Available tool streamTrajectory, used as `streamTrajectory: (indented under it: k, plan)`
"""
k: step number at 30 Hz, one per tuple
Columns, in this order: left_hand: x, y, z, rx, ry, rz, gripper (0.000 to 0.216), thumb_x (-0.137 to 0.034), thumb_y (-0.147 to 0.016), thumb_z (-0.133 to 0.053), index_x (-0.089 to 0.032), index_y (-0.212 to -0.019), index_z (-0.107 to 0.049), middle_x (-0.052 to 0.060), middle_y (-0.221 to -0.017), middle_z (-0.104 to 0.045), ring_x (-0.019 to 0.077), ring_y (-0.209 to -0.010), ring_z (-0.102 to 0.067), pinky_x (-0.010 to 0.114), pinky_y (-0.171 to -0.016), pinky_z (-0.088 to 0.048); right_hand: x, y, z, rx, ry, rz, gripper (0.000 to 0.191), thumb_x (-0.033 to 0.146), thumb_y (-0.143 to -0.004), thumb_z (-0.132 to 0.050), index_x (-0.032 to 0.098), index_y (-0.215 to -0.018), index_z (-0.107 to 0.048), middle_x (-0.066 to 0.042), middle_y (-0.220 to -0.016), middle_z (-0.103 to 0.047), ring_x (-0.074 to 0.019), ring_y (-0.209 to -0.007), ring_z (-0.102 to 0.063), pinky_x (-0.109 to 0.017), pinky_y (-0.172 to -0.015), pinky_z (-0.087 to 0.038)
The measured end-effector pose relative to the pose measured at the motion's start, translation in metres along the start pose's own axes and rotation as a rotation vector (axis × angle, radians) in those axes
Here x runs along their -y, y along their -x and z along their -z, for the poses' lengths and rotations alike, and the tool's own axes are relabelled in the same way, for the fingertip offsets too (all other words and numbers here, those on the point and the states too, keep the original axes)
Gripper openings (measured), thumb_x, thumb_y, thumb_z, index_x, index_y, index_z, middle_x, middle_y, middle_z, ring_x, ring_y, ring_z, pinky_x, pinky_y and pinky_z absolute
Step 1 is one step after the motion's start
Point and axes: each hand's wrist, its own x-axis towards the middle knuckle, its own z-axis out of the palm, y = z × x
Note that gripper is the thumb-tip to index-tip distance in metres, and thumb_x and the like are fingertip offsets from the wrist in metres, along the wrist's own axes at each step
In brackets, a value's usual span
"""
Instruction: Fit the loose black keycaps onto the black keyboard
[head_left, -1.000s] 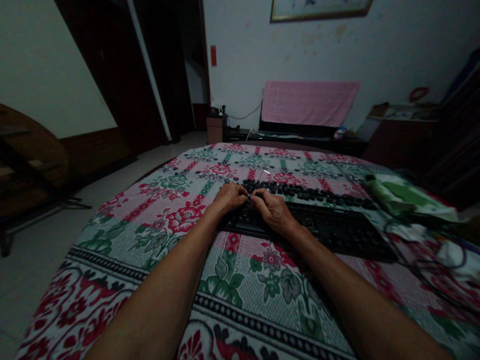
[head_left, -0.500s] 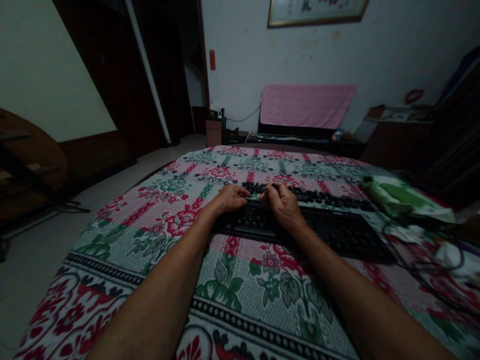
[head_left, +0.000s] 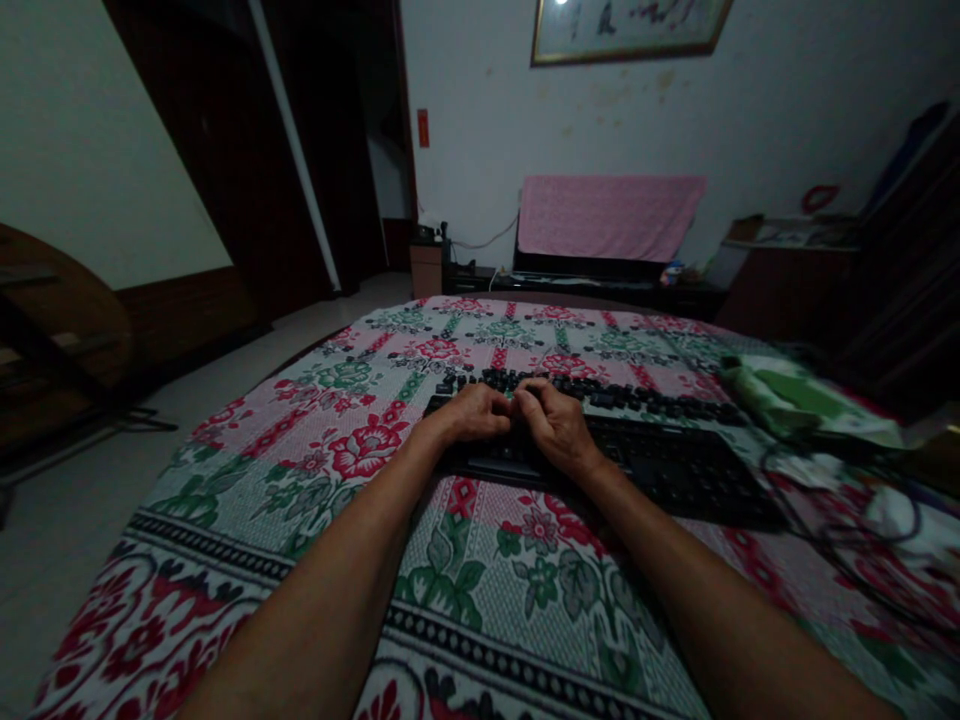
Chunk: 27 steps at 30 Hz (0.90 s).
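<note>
Left grip (head_left: 478, 412) and right grip (head_left: 555, 422) nearly meet, both curled inward; whether either pinches anything I cannot tell. Beneath both lies the black keyboard (head_left: 694, 472), reaching out to their right, while loose black keycaps (head_left: 602, 398) line the flowered surface (head_left: 525, 325) just beyond them

Black keyboard (head_left: 686, 468), floral tablecloth (head_left: 367, 450)
Red and green flowers pattern the tablecloth's pink and pale bands; the loose keys (head_left: 604, 398) are black, the towel (head_left: 611, 215) pink, the packet (head_left: 806, 402) green and white.
</note>
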Motion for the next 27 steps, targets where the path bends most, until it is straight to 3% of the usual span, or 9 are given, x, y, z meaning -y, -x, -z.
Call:
streamTrajectory:
  k: [4, 11, 19, 27]
  plan:
    - [-0.007, 0.001, -0.001, -0.041, -0.121, -0.020, 0.028, -0.029, -0.072, -0.048, -0.014, -0.080, -0.069, -0.003, -0.060, -0.057, 0.0100, -0.057, -0.050, 0.019, -0.053, -0.035, 0.005, 0.002, 0.004, 0.032, 0.080, 0.088, 0.021, 0.033, -0.089, -0.041, 0.019, -0.093, -0.056, -0.004, -0.076, -0.065, -0.0153, -0.068, -0.061, -0.026, -0.067, -0.045]
    - [-0.001, -0.004, -0.001, -0.076, -0.076, 0.078, 0.025, -0.024, -0.067, -0.057, -0.015, -0.086, -0.070, -0.002, -0.070, -0.065, 0.0112, -0.065, -0.056, 0.019, -0.058, -0.040, 0.004, -0.007, 0.011, -0.126, -0.148, -0.104, 0.025, 0.041, -0.087, -0.044, 0.019, -0.086, -0.056, -0.004, -0.074, -0.065, -0.0149, -0.062, -0.060, -0.027, -0.061, -0.049]
    - [0.020, -0.019, 0.012, -0.441, -0.252, 0.295, 0.032, -0.030, -0.070, -0.062, -0.023, -0.100, -0.069, 0.003, -0.085, -0.070, 0.0160, -0.082, -0.062, 0.025, -0.079, -0.045, -0.024, -0.007, 0.009, -0.221, -0.213, -0.276, 0.035, 0.051, -0.083, -0.046, 0.017, -0.086, -0.054, -0.006, -0.072, -0.067, -0.0141, -0.051, -0.057, -0.028, -0.054, -0.049]
    - [0.012, -0.048, 0.000, -0.295, -0.387, 0.318, 0.036, -0.035, -0.070, -0.063, -0.031, -0.106, -0.067, 0.001, -0.102, -0.069, 0.0198, -0.099, -0.059, 0.027, -0.087, -0.044, -0.021, -0.008, 0.009, -0.240, -0.244, -0.293, 0.035, 0.051, -0.081, -0.047, 0.018, -0.087, -0.054, -0.004, -0.070, -0.067, -0.0136, -0.048, -0.057, -0.027, -0.051, -0.048]
